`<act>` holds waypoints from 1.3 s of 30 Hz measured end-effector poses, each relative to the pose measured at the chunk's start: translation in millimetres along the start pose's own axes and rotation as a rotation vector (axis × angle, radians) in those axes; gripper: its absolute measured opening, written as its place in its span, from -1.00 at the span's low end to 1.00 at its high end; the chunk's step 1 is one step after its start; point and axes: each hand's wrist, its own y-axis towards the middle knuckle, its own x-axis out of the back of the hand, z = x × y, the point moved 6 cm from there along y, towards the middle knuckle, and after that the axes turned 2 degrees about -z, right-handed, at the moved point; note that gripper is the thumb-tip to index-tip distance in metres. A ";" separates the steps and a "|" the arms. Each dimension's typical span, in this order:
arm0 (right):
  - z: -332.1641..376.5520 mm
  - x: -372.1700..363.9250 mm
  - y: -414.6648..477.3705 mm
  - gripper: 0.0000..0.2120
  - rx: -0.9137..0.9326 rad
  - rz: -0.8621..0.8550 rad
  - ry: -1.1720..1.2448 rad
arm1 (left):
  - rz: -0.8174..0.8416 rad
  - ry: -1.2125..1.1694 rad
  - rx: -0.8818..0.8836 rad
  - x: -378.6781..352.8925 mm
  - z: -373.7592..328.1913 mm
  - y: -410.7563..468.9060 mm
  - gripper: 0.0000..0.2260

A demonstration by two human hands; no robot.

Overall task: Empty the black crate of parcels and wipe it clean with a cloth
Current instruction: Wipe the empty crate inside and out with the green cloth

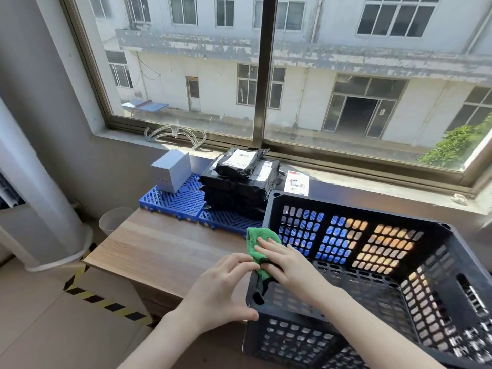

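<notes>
Black crate (359, 209) is sitting on the right end of a wooden table (165, 246), its near wall hanging past the table's front edge. No parcels are showing inside it, and light is coming through its perforated walls.

The left hand (221, 288) is curving in a C against the crate's outer left wall, with the thumb tip touching the near corner and the fingertips reaching the rim just beside the cloth. Whether it is gripping or only bracing cannot be told. The right hand (290, 265) is lying across the left rim, its fingers (269, 243) stretched out straight and pressing a green cloth (257, 237) onto that rim. Part of the cloth is hanging down inside the crate, and the thumb is hidden.

On the floor to the left, yellow-and-black hazard tape (106, 302) is running past the table leg, and a translucent bin (114, 221) is standing by the table's far-left corner.

Beyond the crate, blue plastic grid mats (175, 201) are covering the table's far end. A stack of black parcels (239, 187) with white labels is resting on them, with a white box (171, 171) to its left. A printed leaflet (296, 183) is lying just right of the stack, by the windowsill (372, 179).
</notes>
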 end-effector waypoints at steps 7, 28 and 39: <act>-21.8 10.6 34.1 -0.57 -0.106 -0.040 -0.053 | 0.145 -0.030 -0.020 -4.6 13.0 18.3 -0.21; -91.9 44.9 114.3 -0.45 -0.233 -0.048 -0.335 | 0.162 0.040 -0.080 -21.6 43.6 119.7 -0.28; -94.8 34.8 100.6 -0.54 -0.203 -0.197 0.009 | 0.204 0.044 -0.191 -26.6 59.4 132.6 -0.33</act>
